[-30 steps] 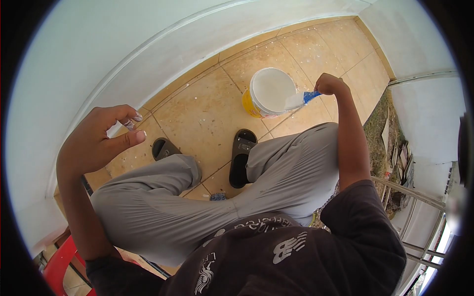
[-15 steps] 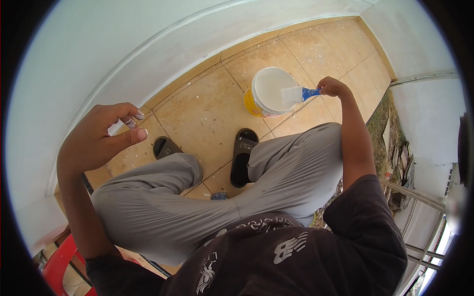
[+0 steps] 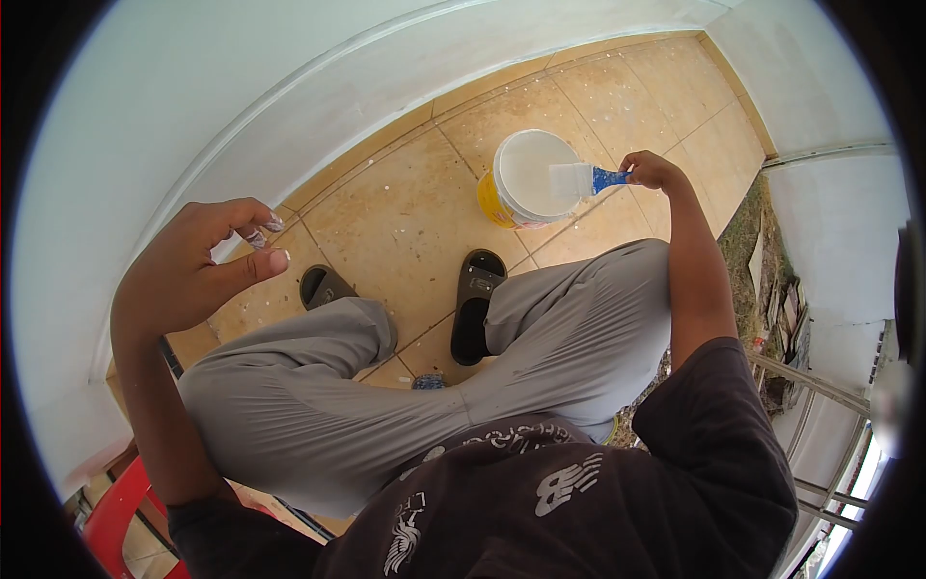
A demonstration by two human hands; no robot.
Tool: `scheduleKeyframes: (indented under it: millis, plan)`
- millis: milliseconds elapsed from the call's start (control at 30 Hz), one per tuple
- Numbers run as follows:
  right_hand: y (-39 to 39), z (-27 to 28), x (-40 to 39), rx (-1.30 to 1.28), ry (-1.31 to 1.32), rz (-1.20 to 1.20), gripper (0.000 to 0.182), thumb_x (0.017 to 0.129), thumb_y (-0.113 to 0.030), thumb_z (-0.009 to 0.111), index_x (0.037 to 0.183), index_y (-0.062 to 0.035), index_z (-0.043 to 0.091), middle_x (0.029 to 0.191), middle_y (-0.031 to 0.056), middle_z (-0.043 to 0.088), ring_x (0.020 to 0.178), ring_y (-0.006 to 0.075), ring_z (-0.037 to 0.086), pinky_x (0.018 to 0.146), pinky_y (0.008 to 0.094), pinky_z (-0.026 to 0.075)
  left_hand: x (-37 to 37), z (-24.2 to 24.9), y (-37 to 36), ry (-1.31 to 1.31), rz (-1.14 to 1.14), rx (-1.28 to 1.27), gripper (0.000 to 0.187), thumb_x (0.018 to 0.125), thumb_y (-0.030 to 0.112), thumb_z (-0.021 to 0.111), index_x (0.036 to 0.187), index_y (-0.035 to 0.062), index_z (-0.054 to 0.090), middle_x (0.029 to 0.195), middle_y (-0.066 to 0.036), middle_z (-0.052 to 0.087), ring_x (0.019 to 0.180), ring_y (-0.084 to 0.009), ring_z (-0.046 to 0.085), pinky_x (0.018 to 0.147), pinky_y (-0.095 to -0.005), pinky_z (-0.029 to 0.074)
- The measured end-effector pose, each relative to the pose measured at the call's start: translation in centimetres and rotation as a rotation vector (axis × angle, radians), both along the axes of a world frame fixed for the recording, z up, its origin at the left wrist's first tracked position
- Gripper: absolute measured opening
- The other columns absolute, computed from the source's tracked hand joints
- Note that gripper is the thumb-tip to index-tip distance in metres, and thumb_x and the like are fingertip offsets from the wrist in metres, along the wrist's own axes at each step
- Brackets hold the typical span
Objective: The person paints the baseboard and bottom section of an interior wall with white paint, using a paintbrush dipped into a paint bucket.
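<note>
My right hand [image 3: 652,171] is closed round the blue handle of a paintbrush [image 3: 608,179]. Its wide, white-coated bristles overlap the right side of the opening of a paint bucket [image 3: 496,205], a white tub with a yellow label that stands on the tiles. White paint covers the inside of the bucket. At the left, my left hand [image 3: 193,265] is raised in the air with thumb and fingers apart and nothing between them. White paint marks its fingertips. The white wall [image 3: 289,125] lies beyond this hand.
Tan floor tiles [image 3: 386,207] are spotted with white paint drops. My feet wear dark slides [image 3: 472,314]. A red chair [image 3: 116,511] stands at the lower left, metal bars [image 3: 815,381] at the right. Beside the tiled floor runs a strip of grass with debris [image 3: 786,318].
The brush and my right hand have shifted very slightly to the right over the bucket. My left hand stays almost where it was.
</note>
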State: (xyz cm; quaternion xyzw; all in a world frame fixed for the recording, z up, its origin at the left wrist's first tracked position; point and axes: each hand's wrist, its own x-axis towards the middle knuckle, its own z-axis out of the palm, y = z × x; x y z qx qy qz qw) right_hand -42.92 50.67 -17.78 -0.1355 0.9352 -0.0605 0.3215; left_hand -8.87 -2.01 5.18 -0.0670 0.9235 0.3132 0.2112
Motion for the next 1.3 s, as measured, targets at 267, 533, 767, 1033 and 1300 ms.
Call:
scheduleKeyframes:
  millis: [267, 533, 767, 1033, 1300]
  plan:
    - [-1.5, 1.2, 0.3, -0.035, 0.107, -0.01, 0.019, 0.075, -0.006, 0.069, 0.094, -0.0059, 0.068, 0.078, 0.0062, 0.064, 0.073, 0.0159, 0.057, 0.063, 0.032, 0.046, 0.0, -0.4, -0.4, 0.018, -0.033, -0.017, 0.042, 0.084, 0.033, 0.071, 0.105, -0.0027, 0.062, 0.091, -0.011, 0.063, 0.091, -0.0203, 0.056, 0.087, -0.0341, 0.044]
    - [-1.1, 0.2, -0.1, 0.005, 0.16, 0.02, 0.019, 0.074, -0.008, 0.07, 0.093, -0.0067, 0.068, 0.075, 0.007, 0.064, 0.069, 0.0164, 0.058, 0.06, 0.0318, 0.046, 0.0, -0.4, -0.3, 0.032, -0.038, 0.011, 0.042, 0.084, 0.034, 0.07, 0.104, -0.0025, 0.063, 0.089, -0.011, 0.064, 0.09, -0.0206, 0.057, 0.087, -0.035, 0.044]
    - [-0.5, 0.2, 0.1, -0.01, 0.108, -0.02, 0.02, 0.074, -0.009, 0.067, 0.093, -0.0107, 0.071, 0.078, 0.0086, 0.066, 0.075, 0.0184, 0.061, 0.066, 0.0341, 0.048, 0.0, -0.5, -0.4, 0.032, -0.039, 0.023, 0.043, 0.084, 0.034, 0.07, 0.104, -0.0026, 0.063, 0.09, -0.012, 0.064, 0.09, -0.0206, 0.057, 0.087, -0.0349, 0.045]
    - [-0.6, 0.7, 0.6, -0.071, 0.002, -0.091, 0.023, 0.073, -0.005, 0.066, 0.095, -0.0082, 0.07, 0.079, 0.0055, 0.065, 0.076, 0.0161, 0.059, 0.069, 0.0312, 0.047, -0.1, -0.3, -0.1, 0.009, -0.025, 0.014, 0.044, 0.084, 0.035, 0.07, 0.105, -0.0035, 0.062, 0.09, -0.011, 0.063, 0.091, -0.0206, 0.056, 0.087, -0.0346, 0.044]
    - [2.0, -1.3, 0.3, -0.166, -0.288, -0.335, 0.02, 0.076, -0.018, 0.065, 0.094, -0.01, 0.07, 0.074, 0.0047, 0.061, 0.065, 0.0154, 0.052, 0.06, 0.0308, 0.041, -0.2, -1.0, -1.2, 0.013, -0.077, 0.055, 0.045, 0.085, 0.036, 0.07, 0.104, -0.004, 0.062, 0.09, -0.011, 0.064, 0.09, -0.02, 0.056, 0.086, -0.0349, 0.046]
